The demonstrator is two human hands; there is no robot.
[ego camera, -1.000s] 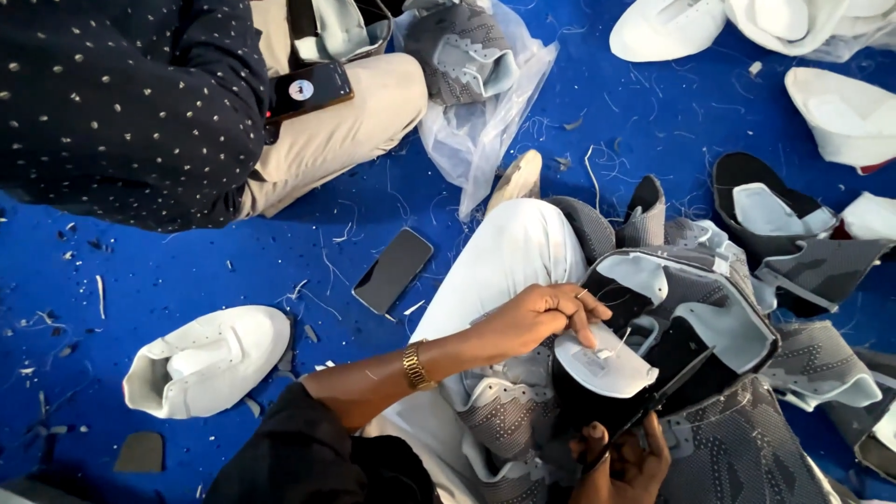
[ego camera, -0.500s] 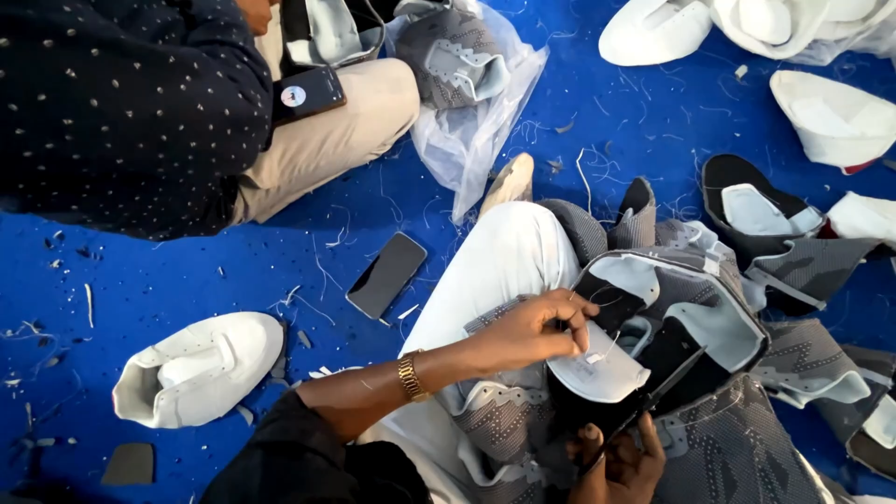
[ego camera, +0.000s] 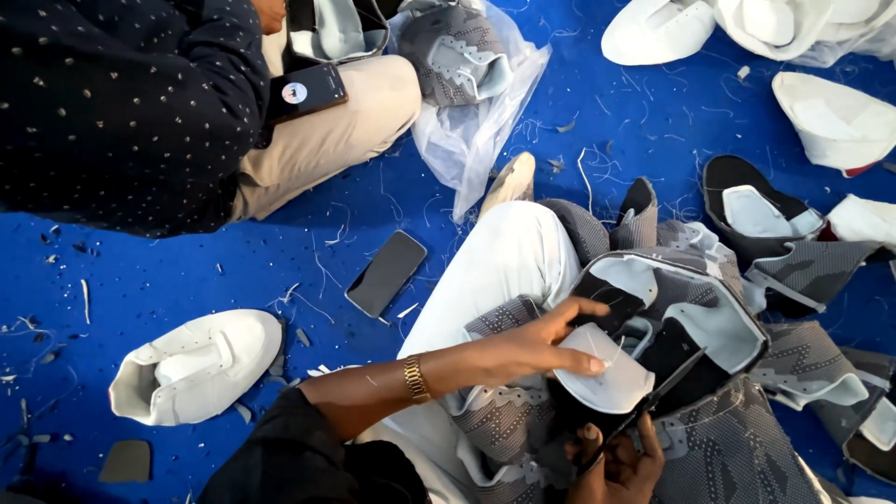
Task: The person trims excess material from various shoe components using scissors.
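Little is changed since the earlier frames: the left hand [ego camera: 532, 347] is kept on the grey knitted shoe upper [ego camera: 672, 327], with only a slight shift of the view. That upper is held in the lap, over the white trouser leg [ego camera: 509, 271], with its white tongue [ego camera: 602, 378] turned up. The left fingers [ego camera: 583, 308] are spread and laid flat across the tongue and the dark lining, pressing rather than gripping. A gold bracelet [ego camera: 414, 378] is worn on that wrist. The right hand [ego camera: 621, 462] is seen at the lower edge, its fingers closed around a slim dark tool [ego camera: 667, 383] that is angled up against the upper. A black phone [ego camera: 386, 273] is left on the blue floor [ego camera: 187, 271] near the knee. A white shoe form [ego camera: 196, 364] is lying further left. Another person in a dotted dark shirt [ego camera: 121, 103] is seated beyond.
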